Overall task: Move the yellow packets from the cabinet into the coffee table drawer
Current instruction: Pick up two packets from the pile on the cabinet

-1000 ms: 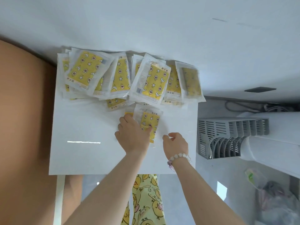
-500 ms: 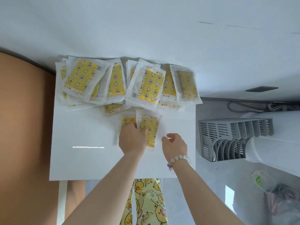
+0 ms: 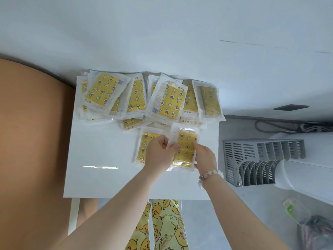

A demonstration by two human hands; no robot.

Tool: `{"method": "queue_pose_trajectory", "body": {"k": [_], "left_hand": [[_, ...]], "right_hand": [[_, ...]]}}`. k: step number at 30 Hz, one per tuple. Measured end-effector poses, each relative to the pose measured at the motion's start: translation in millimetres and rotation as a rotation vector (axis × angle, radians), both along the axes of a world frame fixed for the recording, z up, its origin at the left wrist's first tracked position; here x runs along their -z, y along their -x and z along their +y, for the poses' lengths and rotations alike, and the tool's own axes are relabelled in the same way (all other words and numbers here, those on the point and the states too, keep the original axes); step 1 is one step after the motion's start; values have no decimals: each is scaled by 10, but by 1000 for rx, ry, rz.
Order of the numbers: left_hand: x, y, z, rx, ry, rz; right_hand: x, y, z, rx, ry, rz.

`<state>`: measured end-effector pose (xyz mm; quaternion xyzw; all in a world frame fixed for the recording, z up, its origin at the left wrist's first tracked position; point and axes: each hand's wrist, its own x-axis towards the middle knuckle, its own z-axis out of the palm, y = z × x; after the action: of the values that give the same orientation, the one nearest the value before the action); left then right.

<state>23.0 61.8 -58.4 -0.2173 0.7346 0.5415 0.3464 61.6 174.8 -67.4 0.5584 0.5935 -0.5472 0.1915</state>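
Note:
Several yellow packets in clear wrappers [image 3: 165,100] lie overlapped in a row along the back of a white surface [image 3: 100,150]. In front of that row, both hands hold one yellow packet [image 3: 185,147] upright-lengthwise: my left hand [image 3: 160,156] pinches its left edge, my right hand [image 3: 205,157], with a bead bracelet at the wrist, grips its right edge. Another yellow packet [image 3: 144,145] lies flat under my left hand, partly hidden by it.
An orange-brown panel [image 3: 32,141] borders the white surface on the left. A grey slotted rack [image 3: 255,159] and a white appliance body [image 3: 310,163] stand to the right. The white wall [image 3: 162,33] rises behind the packets. Cables [image 3: 281,125] run at the far right.
My right hand has moved left and taken hold of the front packet's right edge. My left hand has shifted onto that packet's left edge, uncovering more of the packet beneath it.

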Motion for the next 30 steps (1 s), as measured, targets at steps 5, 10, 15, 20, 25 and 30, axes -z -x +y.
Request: {"method": "queue_pose_trajectory", "body": {"k": [5, 10, 15, 20, 25, 30], "left_hand": [[-104, 42, 55, -93, -138, -72], [-94, 102, -10, -153, -185, -166], [-95, 139, -26, -257, -228, -196], [-170, 172, -70, -210, -200, -227], [-72, 181, -336, -229, 153, -42], [127, 59, -531, -190, 556, -56]], "right_hand": [[-72, 134, 17, 84, 173, 72], [-62, 104, -17, 118, 301, 138], [-15, 105, -93, 212, 388, 184], [-4, 123, -94, 229, 395, 217], [25, 191, 22, 239, 393, 239], [40, 214, 137, 260, 377, 260]]}}
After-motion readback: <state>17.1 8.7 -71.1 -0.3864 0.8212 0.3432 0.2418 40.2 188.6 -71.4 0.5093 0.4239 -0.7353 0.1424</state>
